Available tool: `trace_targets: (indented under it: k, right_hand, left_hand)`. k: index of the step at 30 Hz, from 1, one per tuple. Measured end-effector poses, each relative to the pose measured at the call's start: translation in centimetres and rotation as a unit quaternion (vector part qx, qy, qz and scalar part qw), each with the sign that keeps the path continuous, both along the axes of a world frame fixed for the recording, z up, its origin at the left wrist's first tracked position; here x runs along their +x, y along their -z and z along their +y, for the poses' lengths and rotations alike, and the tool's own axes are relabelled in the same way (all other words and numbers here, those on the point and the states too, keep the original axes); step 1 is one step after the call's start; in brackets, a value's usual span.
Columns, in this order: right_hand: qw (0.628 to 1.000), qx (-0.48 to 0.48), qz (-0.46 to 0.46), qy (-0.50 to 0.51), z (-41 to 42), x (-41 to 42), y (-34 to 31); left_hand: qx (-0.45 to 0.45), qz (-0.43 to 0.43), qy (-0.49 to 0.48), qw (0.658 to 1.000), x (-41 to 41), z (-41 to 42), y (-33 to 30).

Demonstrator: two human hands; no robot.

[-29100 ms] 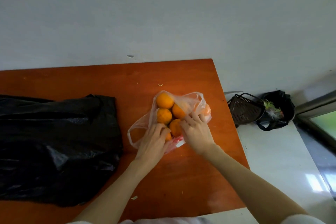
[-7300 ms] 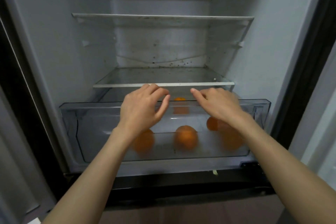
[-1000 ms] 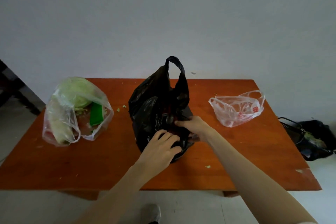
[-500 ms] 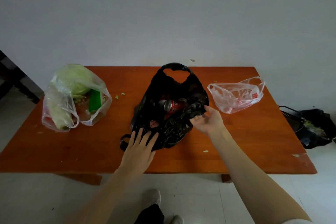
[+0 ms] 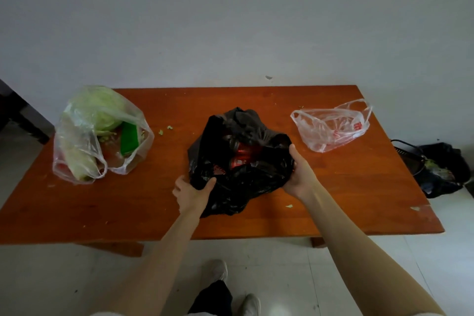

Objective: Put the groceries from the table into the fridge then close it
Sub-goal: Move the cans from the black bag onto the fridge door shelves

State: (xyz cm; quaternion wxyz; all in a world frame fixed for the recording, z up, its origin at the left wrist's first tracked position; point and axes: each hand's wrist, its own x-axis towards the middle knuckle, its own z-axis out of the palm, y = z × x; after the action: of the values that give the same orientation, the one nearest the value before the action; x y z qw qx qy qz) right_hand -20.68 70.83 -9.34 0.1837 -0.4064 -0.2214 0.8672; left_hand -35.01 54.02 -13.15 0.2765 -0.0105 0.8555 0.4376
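A black plastic bag [image 5: 246,182] lies open in the middle of the orange wooden table [image 5: 346,200]. Red drink cans [image 5: 242,154] show inside its mouth. My left hand [image 5: 191,192] grips the bag's near left edge. My right hand [image 5: 298,174] holds its right side, thumb over the rim. A clear bag [image 5: 97,133] at the table's left holds a cabbage, a white radish and a green pack. The fridge is out of view.
An empty clear bag [image 5: 331,128] with red print lies at the table's right. On the floor to the right sit a dark basket and a black rubbish bag [image 5: 441,169]. My shoes [image 5: 218,269] stand on the pale tiles below the table's front edge.
Both hands have taken hold of the black bag's sides and spread its mouth wider. The bag's handles have dropped down, and the cans show more plainly.
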Motion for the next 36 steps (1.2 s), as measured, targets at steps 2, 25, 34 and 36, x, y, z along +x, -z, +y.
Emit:
trace_targets:
  k: [2,25,34,36]
  right_hand:
    - [0.999,0.002,-0.03,-0.019,0.1,0.3,0.7]
    - [0.977,-0.137,-0.015,0.164,5.0,1.6,2.5]
    - [0.96,0.234,-0.138,0.062,6.5,2.5,2.4]
    - [0.898,0.4,-0.185,0.01,6.3,2.0,2.2]
  left_hand:
    - [0.054,-0.171,-0.114,0.977,-0.5,1.0,-0.4]
    - [0.387,-0.386,-0.246,0.8,-5.7,-0.6,0.4]
    - [0.077,0.086,0.06,0.991,-9.3,-0.2,-0.3]
    - [0.025,0.272,0.21,0.939,-8.8,0.8,-1.1]
